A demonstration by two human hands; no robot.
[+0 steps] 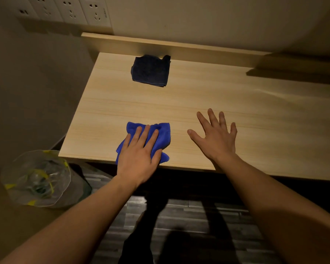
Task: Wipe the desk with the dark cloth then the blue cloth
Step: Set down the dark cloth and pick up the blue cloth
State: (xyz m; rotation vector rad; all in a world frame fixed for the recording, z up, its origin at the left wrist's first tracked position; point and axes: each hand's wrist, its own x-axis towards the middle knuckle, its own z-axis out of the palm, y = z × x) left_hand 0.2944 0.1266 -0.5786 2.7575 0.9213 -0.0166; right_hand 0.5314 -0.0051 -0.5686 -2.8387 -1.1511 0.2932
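A light wooden desk (208,96) fills the middle of the view. The dark cloth (151,71) lies folded near the back of the desk, untouched. The blue cloth (162,135) lies crumpled near the front edge. My left hand (140,156) presses flat on top of the blue cloth, fingers spread over it. My right hand (216,137) rests on the bare desk to the right of the blue cloth, fingers apart, holding nothing.
A waste bin with a clear plastic liner (37,180) stands on the floor left of the desk. Wall sockets (65,10) sit at the upper left. A raised wooden ledge (179,47) runs along the desk's back.
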